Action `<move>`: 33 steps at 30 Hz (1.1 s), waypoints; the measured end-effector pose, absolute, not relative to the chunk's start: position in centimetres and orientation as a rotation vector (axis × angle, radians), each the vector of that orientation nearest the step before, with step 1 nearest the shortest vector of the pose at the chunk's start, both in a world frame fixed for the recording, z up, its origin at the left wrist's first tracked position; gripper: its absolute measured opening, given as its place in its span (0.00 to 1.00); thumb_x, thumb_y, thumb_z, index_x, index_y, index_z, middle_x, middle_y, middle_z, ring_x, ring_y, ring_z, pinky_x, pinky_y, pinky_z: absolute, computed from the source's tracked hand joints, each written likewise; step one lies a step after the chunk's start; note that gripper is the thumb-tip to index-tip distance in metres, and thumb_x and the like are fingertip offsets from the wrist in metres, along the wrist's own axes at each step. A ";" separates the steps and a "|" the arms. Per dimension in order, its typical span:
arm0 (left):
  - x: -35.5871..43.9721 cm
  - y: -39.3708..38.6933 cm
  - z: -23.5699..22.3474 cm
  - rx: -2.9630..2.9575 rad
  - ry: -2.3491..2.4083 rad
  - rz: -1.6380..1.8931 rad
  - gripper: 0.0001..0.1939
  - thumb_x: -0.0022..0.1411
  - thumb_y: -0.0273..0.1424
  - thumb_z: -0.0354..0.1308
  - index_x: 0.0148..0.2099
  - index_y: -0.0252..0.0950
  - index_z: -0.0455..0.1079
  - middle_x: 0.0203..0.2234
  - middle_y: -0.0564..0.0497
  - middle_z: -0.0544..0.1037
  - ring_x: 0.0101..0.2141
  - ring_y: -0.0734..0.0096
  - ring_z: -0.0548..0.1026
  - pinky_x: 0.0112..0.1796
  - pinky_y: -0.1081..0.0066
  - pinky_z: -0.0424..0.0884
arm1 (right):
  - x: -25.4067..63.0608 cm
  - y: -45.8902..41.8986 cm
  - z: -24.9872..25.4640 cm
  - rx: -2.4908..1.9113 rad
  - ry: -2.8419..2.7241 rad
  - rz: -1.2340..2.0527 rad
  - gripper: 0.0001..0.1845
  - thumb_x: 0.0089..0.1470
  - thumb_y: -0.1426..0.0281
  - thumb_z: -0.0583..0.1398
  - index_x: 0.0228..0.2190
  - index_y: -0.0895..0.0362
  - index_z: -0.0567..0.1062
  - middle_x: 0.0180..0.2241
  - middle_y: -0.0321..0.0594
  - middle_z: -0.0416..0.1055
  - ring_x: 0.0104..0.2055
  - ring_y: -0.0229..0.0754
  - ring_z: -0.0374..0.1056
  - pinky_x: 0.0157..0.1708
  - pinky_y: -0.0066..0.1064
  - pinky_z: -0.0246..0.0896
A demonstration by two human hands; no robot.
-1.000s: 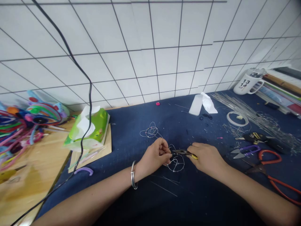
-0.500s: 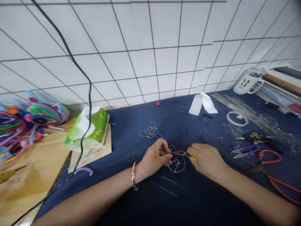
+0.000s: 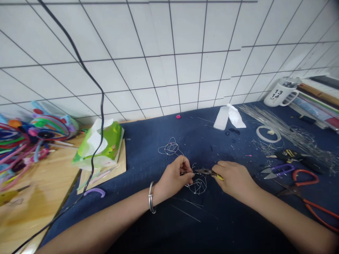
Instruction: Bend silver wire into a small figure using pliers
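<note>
The wire ring (image 3: 196,193) lies low between your hands, just above or on the blue cloth (image 3: 143,141); contact cannot be confirmed. Compared with a moment ago, it has turned slightly and its loops appear more crossed, so its outline reads less clearly. Your left hand (image 3: 173,176) pinches the wire, fingertips together. Your right hand (image 3: 235,178) is closed around the pliers (image 3: 208,172), tips pointing left towards that pinch; whether they bite on wire cannot be told.

Just beyond your left fingers is a second wire piece (image 3: 169,153), with a strand reaching towards them: a likely snag. Loose wires lie on the near side. To the right are the purple snips (image 3: 284,170) and red scissors (image 3: 304,170), clear of the pliers. The mug (image 3: 274,98) stands far right; the tissue pack (image 3: 112,135) sits left, behind the cable (image 3: 102,106).
</note>
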State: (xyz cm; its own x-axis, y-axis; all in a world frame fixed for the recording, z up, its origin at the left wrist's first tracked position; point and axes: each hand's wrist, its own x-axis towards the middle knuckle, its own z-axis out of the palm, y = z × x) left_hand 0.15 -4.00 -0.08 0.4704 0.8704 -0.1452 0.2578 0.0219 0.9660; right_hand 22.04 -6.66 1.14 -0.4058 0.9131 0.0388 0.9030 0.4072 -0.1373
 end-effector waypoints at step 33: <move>-0.2 -3.2 0.6 1.572 0.930 0.557 0.09 0.58 0.35 0.52 0.38 0.34 0.66 0.26 0.53 0.69 0.24 0.77 0.69 0.27 0.74 0.68 | 22.1 -6.5 1.0 -1.630 -2.508 0.206 0.06 0.52 0.68 0.53 0.26 0.54 0.69 0.24 0.33 0.63 0.30 0.34 0.61 0.27 0.26 0.50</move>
